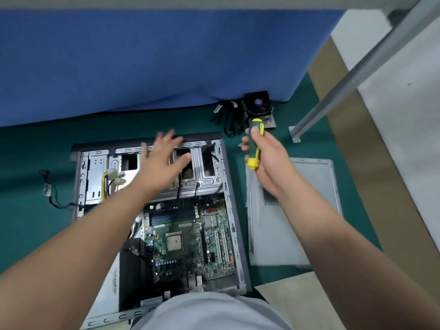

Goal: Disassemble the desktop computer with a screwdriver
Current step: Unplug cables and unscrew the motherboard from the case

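An open desktop case lies flat on the green mat, its green motherboard exposed. At the far end sits the metal drive cage. Above that cage hovers my left hand, fingers spread, holding nothing. My right hand grips a green and yellow screwdriver by the handle, to the right of the case; its thin shaft points down toward me.
The grey side panel lies right of the case. A black fan with heatsink and black cables sit at the back. Loose screws lie near them. A cable trails left. A blue partition stands behind; a metal leg rises right.
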A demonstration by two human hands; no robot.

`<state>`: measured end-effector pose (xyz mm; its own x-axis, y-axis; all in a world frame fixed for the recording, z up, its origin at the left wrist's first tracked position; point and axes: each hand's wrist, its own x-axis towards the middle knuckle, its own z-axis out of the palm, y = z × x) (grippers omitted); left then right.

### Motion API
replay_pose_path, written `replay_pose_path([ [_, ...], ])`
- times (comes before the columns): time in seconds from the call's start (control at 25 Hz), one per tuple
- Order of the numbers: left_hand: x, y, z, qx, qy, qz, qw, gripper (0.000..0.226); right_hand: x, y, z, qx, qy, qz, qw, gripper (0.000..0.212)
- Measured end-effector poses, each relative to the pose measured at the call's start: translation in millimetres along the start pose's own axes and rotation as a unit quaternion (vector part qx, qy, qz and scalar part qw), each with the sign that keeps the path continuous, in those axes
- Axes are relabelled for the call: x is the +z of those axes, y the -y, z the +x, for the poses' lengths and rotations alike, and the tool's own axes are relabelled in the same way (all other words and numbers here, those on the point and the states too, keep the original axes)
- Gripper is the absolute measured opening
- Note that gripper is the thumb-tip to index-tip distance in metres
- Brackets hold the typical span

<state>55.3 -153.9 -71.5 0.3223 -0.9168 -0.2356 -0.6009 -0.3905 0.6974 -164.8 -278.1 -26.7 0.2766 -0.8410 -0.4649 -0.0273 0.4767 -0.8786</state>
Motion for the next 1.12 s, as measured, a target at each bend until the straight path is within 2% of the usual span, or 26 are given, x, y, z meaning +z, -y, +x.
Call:
replay_pose_path([
  [0.08, 11.2, -19.0, -43.8, 0.055, -0.004, -0.115, 0.992, 0.044, 16.0, -1.5, -37.8, -0.012, 0.02, -0.003, 1.0, 0.024],
  [0.2, 31.8, -33.6, -119.1, 0.061, 0.083, -0.208, 0.973, 0.03, 42.6, -17.1, -80.2, -0.024, 0.048, 0.044, 0.998, 0.017],
  [0.32, 36.3, -13.3, -159.2, 0.043, 0.041, -0.219, 0.974, 0.023, 63.2, -39.5, -105.0, -0.05, 0.038, 0.003, 0.998, 0.011],
  [0.4, 28.0, 8.8, -170.4, 0.034, 0.014, -0.207, 0.978, 0.028, 70.5, -51.4, -116.3, -0.069, 0.034, -0.058, 0.995, 0.022],
  [0.48, 15.1, 33.6, -176.5, 0.034, 0.009, -0.172, 0.984, 0.031, 75.2, -59.3, -126.2, -0.091, 0.049, -0.162, 0.981, 0.033],
  [0.56, 0.2, 58.7, -179.1, 0.042, 0.034, -0.115, 0.992, 0.03, 82.4, -66.0, -137.1, -0.113, 0.07, -0.254, 0.958, 0.033],
  [0.68, -16.3, 80.9, -175.9, 0.087, 0.056, -0.019, 0.994, 0.029, 93.5, -75.1, -152.9, -0.154, 0.048, -0.284, 0.945, 0.027],
  [0.72, -21.3, 87.5, -173.8, 0.107, 0.04, 0.012, 0.993, 0.03, 96.5, -78.7, -158.6, -0.177, 0.032, -0.286, 0.941, 0.026],
  [0.8, -29.7, 103.4, -166.7, 0.139, -0.039, 0.087, 0.986, 0.033, 101.8, -85.2, -168.0, -0.227, -0.002, -0.298, 0.927, 0.026],
  [0.88, -37.9, 118.3, -159.3, 0.123, -0.107, 0.168, 0.972, 0.037, 108.7, -95.5, -172.4, -0.241, -0.026, -0.318, 0.917, 0.029],
  [1.04, -33.5, 133.9, -151.5, 0.048, -0.083, 0.257, 0.962, 0.051, 124.5, -130.2, -169.0, -0.212, 0.002, -0.381, 0.9, 0.034],
  [1.12, -25.8, 138.2, -150.1, 0.031, -0.098, 0.28, 0.955, 0.056, 129.4, -144.2, -161.6, -0.211, 0.023, -0.406, 0.889, 0.031],
])
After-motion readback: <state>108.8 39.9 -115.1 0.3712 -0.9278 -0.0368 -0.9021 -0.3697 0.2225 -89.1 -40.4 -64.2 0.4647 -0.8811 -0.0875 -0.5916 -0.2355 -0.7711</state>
